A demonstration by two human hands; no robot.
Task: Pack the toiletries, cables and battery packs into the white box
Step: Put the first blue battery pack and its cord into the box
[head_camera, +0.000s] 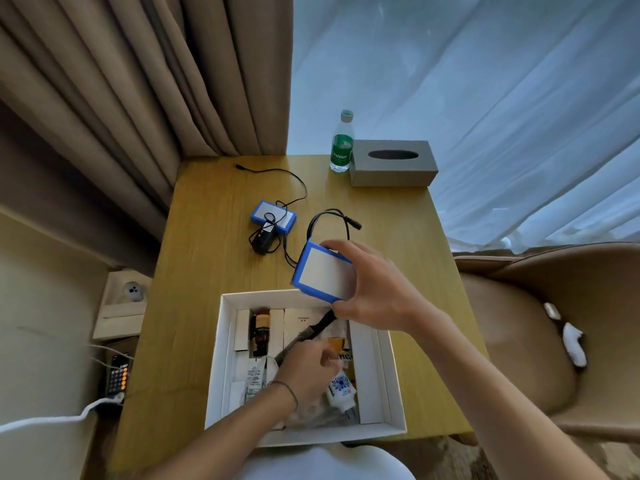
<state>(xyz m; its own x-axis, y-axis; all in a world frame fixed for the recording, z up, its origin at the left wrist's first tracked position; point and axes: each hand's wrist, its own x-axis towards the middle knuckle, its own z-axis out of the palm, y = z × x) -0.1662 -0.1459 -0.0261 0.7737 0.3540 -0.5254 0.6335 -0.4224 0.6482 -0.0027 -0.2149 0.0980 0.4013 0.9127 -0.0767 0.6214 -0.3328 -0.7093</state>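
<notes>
The white box (221,358) sits open at the near edge of the bench (207,271), and everything here is placed from it. Just above its far rim, the right hand (377,292) grips a blue-edged battery pack (322,271) by two opposite sides, thumb below and fingers curled over the top, with the pack tilted. A black cable (329,218) trails from behind the pack and loops over the bench beyond the box. The pack looks rigid and probably dense for its size, so a grip across the edges suits it; the cable is limp and would likely drag or snag on the rim unless gathered.

Inside the box, the left hand (308,375) reaches among the toiletries with its fingers loosely bent. It is blurred, so whether it pinches anything cannot be told. A black comb (304,336) lies slanted just beyond its fingers, a brown bottle (261,336) stands in a cardboard slot to the left, and a small white tube with blue print (341,386) lies at its right. These look light and easy to nudge aside.

Farther beyond the box lies a second battery pack (273,216) with a black adapter (263,237) resting against it and a thin cord (277,174) running off. The forearm hides the box's near contents, and the small labels are unreadable.
</notes>
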